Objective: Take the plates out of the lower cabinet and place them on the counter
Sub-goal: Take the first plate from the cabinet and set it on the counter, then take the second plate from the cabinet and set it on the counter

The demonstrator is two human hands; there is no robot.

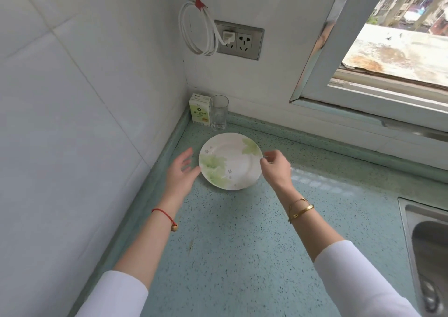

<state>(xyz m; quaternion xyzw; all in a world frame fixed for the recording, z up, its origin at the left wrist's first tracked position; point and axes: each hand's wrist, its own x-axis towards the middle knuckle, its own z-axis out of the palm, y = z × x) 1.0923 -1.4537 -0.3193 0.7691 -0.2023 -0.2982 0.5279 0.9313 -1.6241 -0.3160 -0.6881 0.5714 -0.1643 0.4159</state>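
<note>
White plate [230, 161] on counter [242, 244], flanked by both open-fingered hands.

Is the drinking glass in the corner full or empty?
Empty. The drinking glass stands upright beside the carton, and it looks clear to its base.

Two bare forearms reach forward from white sleeves pushed up near the elbows. The left hand [180, 171], at ten o'clock, is spread, fingers loosely extended and palm turned inward, gripping nothing. The right hand [275, 165], at one o'clock, curls knuckles-up, thumb and fingertips pinched together. A red cord circles the left wrist; gold bangles ring the right.
</note>
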